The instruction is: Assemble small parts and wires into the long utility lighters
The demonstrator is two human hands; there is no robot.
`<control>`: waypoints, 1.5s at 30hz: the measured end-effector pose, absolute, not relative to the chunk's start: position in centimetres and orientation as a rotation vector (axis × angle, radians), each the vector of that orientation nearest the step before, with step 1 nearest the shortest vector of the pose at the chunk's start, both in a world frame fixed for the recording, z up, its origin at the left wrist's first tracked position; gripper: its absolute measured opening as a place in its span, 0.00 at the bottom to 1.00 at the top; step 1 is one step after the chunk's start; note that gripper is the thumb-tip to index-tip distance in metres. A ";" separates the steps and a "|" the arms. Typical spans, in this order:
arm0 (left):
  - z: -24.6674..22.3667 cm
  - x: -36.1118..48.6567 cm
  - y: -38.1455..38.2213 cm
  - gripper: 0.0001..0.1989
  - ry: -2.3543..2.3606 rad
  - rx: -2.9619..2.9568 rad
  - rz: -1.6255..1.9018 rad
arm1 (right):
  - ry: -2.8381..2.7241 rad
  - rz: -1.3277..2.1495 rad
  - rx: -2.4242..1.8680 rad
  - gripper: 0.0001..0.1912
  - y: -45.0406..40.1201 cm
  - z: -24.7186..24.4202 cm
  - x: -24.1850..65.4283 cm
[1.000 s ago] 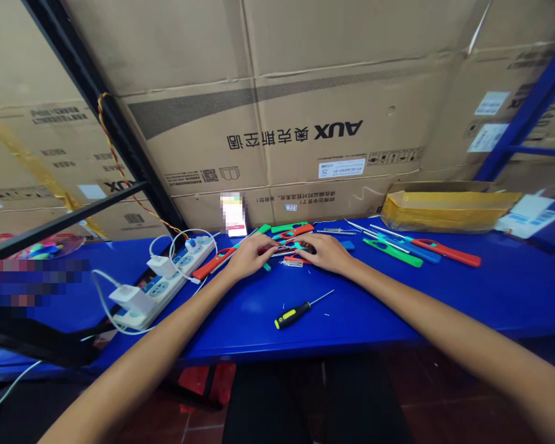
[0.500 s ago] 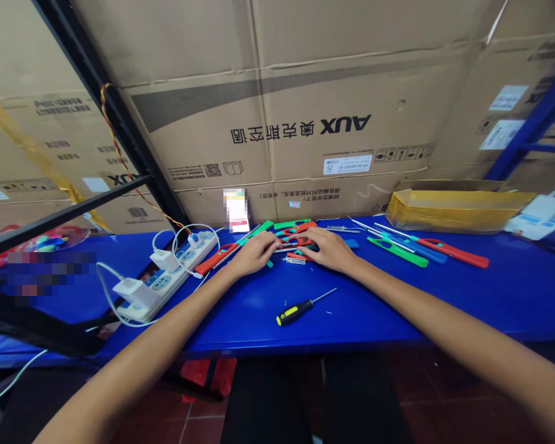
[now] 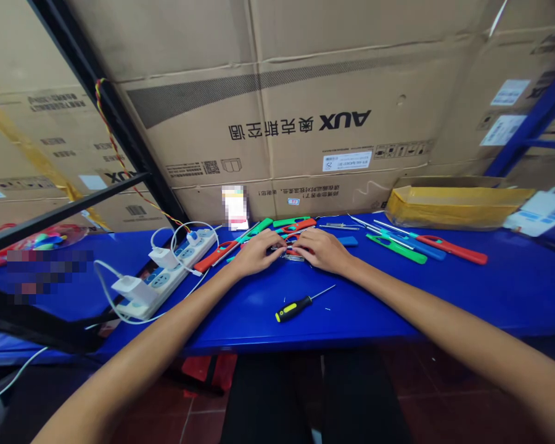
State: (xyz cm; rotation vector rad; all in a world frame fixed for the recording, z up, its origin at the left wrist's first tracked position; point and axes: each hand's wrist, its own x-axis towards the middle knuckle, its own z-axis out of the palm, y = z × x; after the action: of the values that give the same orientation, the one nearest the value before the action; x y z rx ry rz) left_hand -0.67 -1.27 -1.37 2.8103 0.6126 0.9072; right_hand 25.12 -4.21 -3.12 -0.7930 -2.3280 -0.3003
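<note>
Your left hand (image 3: 254,254) and right hand (image 3: 326,251) sit close together toward the far side of a blue workbench (image 3: 374,314), fingers (image 3: 266,242) curled over a tangle of red and green utility lighters (image 3: 298,226); you can't tell whether they're gripping. The bench runs toward you past a yellow-handled screwdriver (image 3: 293,308) to its near edge. A white power strip (image 3: 166,277) lies left, and stacked cardboard cartons (image 3: 305,123) line the far edge.

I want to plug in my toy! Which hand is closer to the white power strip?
Left. The left hand is beside the power strip, not touching it, and the right hand is farther away, past the left hand.
</note>
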 end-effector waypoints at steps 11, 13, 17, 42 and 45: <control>-1.7 -1.4 0.2 0.08 0.667 2.848 0.920 | -2.302 -0.325 -0.872 0.13 -4.0 -2.9 25.6; -1.7 -1.3 0.1 0.08 0.681 2.848 0.916 | -2.320 -0.345 -0.880 0.14 -4.1 -2.8 25.5; -1.8 -1.2 0.0 0.07 0.717 2.835 0.930 | -2.340 -0.332 -0.846 0.14 -4.7 -2.3 25.2; -2.3 -1.4 0.3 0.08 0.737 2.776 0.947 | -2.296 -0.243 -0.819 0.14 -5.1 -2.3 25.0; -2.5 -1.5 0.6 0.10 0.726 2.784 0.960 | -2.282 -0.230 -0.831 0.14 -5.1 -2.2 25.0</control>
State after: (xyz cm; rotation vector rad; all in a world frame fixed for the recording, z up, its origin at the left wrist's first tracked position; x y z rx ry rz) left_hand -1.52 0.59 -2.53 2.7841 0.7255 0.9596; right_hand 25.01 -5.10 -2.23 -0.8313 -2.2824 -0.2296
